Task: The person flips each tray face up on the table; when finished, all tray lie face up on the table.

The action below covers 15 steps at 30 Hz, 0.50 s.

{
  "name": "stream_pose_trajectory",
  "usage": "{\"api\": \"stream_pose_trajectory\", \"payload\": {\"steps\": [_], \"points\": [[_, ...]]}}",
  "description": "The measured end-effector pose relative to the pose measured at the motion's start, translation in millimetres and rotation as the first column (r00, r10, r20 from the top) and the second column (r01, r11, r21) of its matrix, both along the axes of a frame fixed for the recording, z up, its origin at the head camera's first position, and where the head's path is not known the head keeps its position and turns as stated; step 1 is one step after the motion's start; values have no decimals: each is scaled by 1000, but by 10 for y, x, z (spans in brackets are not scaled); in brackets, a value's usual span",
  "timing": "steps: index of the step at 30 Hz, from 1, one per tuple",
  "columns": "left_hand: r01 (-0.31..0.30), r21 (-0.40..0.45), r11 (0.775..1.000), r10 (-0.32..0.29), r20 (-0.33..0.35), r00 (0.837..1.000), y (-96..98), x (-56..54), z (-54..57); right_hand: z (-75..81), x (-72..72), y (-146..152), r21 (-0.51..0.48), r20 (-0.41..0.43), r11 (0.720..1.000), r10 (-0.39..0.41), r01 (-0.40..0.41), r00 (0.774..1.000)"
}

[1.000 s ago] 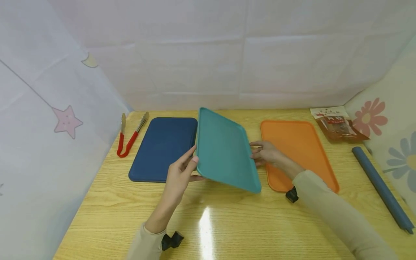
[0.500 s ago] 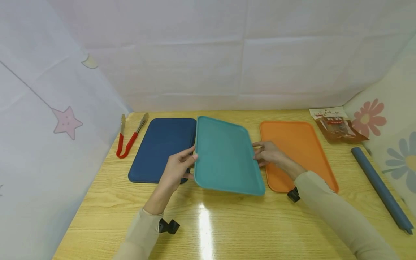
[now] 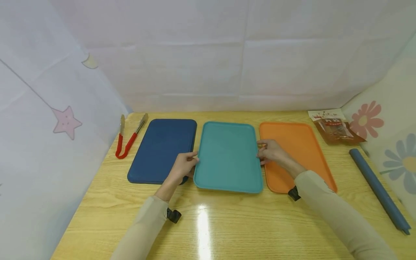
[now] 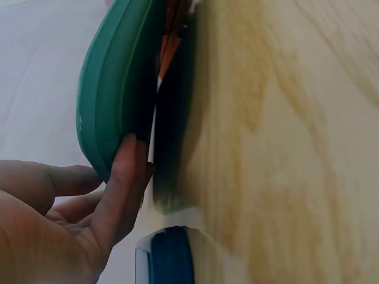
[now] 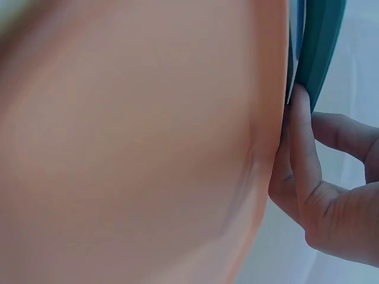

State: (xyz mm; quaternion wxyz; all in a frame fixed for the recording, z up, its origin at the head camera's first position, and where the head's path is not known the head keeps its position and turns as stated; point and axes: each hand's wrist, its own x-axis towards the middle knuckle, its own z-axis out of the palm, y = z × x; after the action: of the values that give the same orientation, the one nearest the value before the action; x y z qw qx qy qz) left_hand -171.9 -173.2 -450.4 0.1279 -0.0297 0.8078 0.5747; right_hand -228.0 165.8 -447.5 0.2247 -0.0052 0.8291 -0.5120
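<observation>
Between two other trays, a teal tray [image 3: 229, 157] is held low over the wooden table, nearly level. My left hand [image 3: 184, 167] pinches its left rim, thumb on the edge and fingers beneath. In the left wrist view, the teal tray [image 4: 106, 89] stands a little off the wood, with a dark gap below it. Its right rim is gripped by my right hand [image 3: 270, 151], which overlaps the orange tray [image 3: 300, 151]. The right wrist view shows my right-hand fingers [image 5: 305, 148] under the teal tray's edge [image 5: 323, 47], close beside the orange tray.
A navy blue tray [image 3: 164, 150] lies to the left. Red-handled tongs [image 3: 128, 141] rest at the table's far left corner. On the right are a brown snack packet [image 3: 336, 128] and a grey-blue rolled sheet or tube [image 3: 378, 189]. A white cloth backdrop [image 3: 195, 72] rises behind the table [image 3: 234, 224].
The teal tray has gone from steeply tilted to nearly flat, its raised left side coming down. My left hand has lowered with it; my right hand has shifted slightly right.
</observation>
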Motion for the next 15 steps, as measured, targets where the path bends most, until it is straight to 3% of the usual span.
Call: {"api": "stream_pose_trajectory", "payload": {"steps": [5, 15], "points": [[-2, -49, 999, 2, 9, 1000, 12, -14, -77, -22, -7, -18, 9, -1, 1000, 6, -6, 1000], [4, -109, 994, -5, -7, 1000, 40, -15, -82, 12, -6, -65, 45, 1, 998, 34, -34, 999]]}}
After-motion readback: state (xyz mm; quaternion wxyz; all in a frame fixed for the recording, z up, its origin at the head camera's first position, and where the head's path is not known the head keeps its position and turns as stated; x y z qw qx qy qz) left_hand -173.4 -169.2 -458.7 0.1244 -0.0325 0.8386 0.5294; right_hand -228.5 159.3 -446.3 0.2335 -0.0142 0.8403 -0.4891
